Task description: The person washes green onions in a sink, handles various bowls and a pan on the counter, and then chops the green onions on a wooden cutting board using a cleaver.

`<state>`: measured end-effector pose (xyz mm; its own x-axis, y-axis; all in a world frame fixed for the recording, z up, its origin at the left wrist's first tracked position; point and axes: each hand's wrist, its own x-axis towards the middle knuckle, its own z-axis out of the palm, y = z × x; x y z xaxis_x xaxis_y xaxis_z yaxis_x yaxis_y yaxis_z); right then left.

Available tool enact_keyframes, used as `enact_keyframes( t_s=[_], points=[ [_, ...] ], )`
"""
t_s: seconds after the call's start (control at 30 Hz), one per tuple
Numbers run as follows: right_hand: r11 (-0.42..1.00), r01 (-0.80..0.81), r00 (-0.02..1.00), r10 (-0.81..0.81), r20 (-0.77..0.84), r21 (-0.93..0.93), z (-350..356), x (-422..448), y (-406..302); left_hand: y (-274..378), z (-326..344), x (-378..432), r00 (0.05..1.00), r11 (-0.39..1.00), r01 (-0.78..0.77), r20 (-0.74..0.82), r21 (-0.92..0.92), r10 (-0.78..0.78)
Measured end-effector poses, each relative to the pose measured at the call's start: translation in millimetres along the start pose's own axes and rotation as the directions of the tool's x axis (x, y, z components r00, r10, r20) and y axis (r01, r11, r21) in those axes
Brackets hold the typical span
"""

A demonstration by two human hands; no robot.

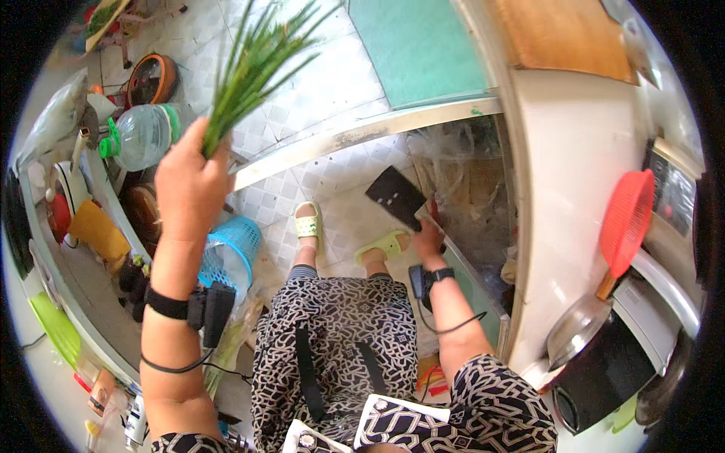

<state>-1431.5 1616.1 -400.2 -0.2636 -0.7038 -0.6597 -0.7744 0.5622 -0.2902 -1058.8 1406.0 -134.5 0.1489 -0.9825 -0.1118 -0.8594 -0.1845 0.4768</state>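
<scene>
In my raised left hand (190, 175) is a bunch of long green leaves (249, 85), gripped near its lower end, with the tips fanning up and to the right. My right hand (429, 239) is lower, near my right foot, closed on the handle of a cleaver with a broad dark blade (396, 195). The blade points up and left over the tiled floor, with small pale spots on it. Both wrists wear black straps with devices and cables.
A blue plastic basket (229, 249) stands left of my feet, beside a large water bottle (144, 136). A raised sill (362, 136) crosses the floor ahead. On the right counter (566, 170) are a red strainer (626, 221) and a metal ladle (578, 334). A glass panel (425, 51) lies beyond the sill.
</scene>
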Motion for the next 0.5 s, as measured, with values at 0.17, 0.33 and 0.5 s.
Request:
enact_keyframes(
  t_s=[0.17,0.33,0.5],
  points=[
    [0.988,0.071,0.986,-0.09,0.139,0.135,-34.0,-149.3,-10.5,19.3,-6.9,-32.9,0.999,0.995,-0.03,-0.006,0.099,0.031],
    [0.937,0.101,0.97,-0.167,0.174,0.334,-74.6,-272.8,27.1,30.8,3.0,-77.3,0.999,0.996,0.028,0.036,0.082,-0.031],
    [0.91,0.014,0.987,-0.079,0.14,0.414,-136.4,-368.3,11.2,47.9,19.1,-131.8,0.972,0.982,0.189,0.147,-0.026,-0.184]
  ],
)
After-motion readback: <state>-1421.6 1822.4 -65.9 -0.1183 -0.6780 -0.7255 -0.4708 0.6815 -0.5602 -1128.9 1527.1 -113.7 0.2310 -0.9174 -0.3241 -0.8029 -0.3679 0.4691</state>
